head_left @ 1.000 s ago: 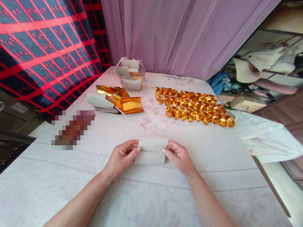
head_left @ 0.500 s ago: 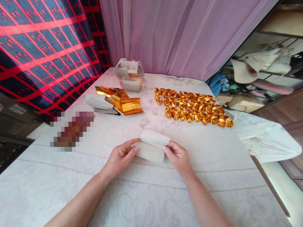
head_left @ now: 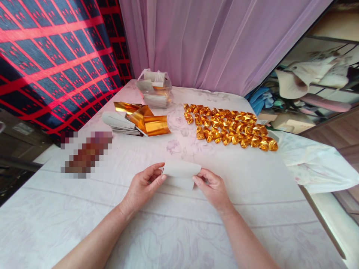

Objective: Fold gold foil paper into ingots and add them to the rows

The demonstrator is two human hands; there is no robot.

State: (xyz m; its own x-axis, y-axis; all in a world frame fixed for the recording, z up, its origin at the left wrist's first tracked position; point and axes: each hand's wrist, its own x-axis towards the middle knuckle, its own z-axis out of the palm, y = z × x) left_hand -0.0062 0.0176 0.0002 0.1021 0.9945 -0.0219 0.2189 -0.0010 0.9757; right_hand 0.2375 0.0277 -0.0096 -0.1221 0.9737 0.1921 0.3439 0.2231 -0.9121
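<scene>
A curled sheet of white-backed paper (head_left: 179,171) lies folded over on the table's near middle. My left hand (head_left: 144,185) pinches its left end between thumb and fingers. At the other end, my right hand (head_left: 211,186) grips it the same way. The fold's upper flap arches low over the lower flap, which barely shows. A stack of gold foil sheets (head_left: 138,120) lies further back on the left. Rows of several folded gold pieces (head_left: 230,126) sit behind on the right.
A white floral cloth (head_left: 174,231) covers the table. A clear plastic bag of paper (head_left: 155,89) stands at the back by the pink curtain (head_left: 213,41). A blurred patch (head_left: 85,153) lies at the left. The table's right edge drops off beside a crumpled cloth (head_left: 316,164).
The sheet's upper flap has come down closer over the lower one, so the fold looks flatter. Both hands have stayed at its ends.
</scene>
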